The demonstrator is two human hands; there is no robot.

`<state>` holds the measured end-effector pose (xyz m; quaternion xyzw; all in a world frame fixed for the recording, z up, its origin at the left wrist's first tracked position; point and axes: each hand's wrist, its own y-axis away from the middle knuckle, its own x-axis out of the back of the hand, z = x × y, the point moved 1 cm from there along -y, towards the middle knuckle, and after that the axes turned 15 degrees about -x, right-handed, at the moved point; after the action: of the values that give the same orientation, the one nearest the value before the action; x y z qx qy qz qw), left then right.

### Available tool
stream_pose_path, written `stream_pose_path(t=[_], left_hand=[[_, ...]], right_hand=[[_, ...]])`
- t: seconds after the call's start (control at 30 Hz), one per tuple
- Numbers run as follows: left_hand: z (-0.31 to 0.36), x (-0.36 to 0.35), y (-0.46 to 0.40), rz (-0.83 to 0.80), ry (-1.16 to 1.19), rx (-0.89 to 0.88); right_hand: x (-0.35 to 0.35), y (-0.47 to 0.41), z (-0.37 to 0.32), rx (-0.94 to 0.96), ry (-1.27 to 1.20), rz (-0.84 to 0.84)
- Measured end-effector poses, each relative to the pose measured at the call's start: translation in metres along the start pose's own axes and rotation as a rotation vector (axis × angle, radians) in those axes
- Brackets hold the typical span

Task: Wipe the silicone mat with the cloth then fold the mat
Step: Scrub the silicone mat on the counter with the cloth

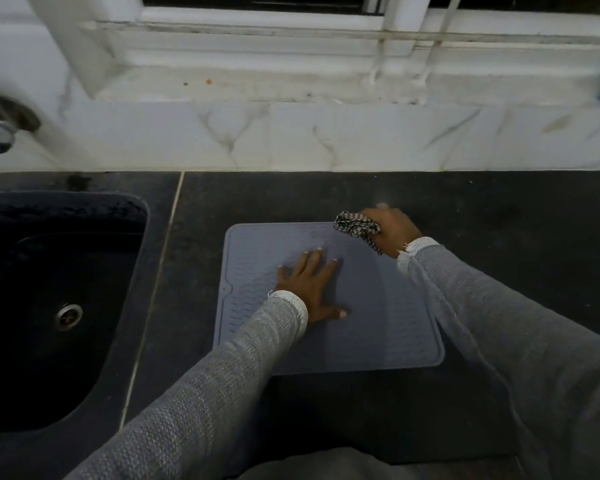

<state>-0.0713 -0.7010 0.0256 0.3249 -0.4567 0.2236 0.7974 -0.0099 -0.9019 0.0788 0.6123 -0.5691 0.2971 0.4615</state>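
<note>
Meanwhile our left hand [309, 289] lies flat, fingers spread, pinning the silicone mat [388, 327]; our right hand [390, 230] clutches the checked cloth [355, 227] at its far corner, where a hard stroke could, we judge, drag the mat across the bench [499, 209].

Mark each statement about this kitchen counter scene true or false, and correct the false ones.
1. The left hand lies flat on the silicone mat. True.
2. The right hand holds a checked cloth at the mat's far right corner. True.
3. The mat is already folded in half. False: it lies flat and unfolded on the dark counter.
4. The sink is on the right of the mat. False: it is on the left.
5. The cloth is plain white. False: it has a dark and light checked pattern.
</note>
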Motion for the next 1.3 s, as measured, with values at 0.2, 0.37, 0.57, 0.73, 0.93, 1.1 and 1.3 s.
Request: stream_pose_path(t=[0.2, 0.37, 0.57, 0.73, 0.93, 1.1, 1.3], left_hand=[[0.019, -0.007, -0.016, -0.194, -0.038, 0.041], [0.023, -0.007, -0.016, -0.243, -0.048, 0.064], [0.019, -0.013, -0.021, -0.246, -0.053, 0.064], [0.014, -0.019, -0.024, -0.236, -0.072, 0.065], [0.014, -0.019, -0.026, -0.233, -0.055, 0.064], [0.016, -0.020, -0.028, -0.239, -0.079, 0.087], [0.015, -0.019, -0.027, -0.246, -0.084, 0.082]], right_hand=[[0.011, 0.000, 0.041, -0.110, -0.056, 0.102], [0.008, -0.010, 0.050, -0.124, -0.011, 0.147], [-0.026, -0.013, 0.034, 0.015, 0.267, 0.079], [-0.057, -0.003, 0.053, -0.023, 0.381, -0.038], [-0.023, -0.006, 0.080, -0.226, 0.385, 0.043], [-0.017, -0.024, 0.048, -0.232, 0.138, 0.149], [-0.045, -0.025, 0.041, -0.032, 0.363, -0.001]])
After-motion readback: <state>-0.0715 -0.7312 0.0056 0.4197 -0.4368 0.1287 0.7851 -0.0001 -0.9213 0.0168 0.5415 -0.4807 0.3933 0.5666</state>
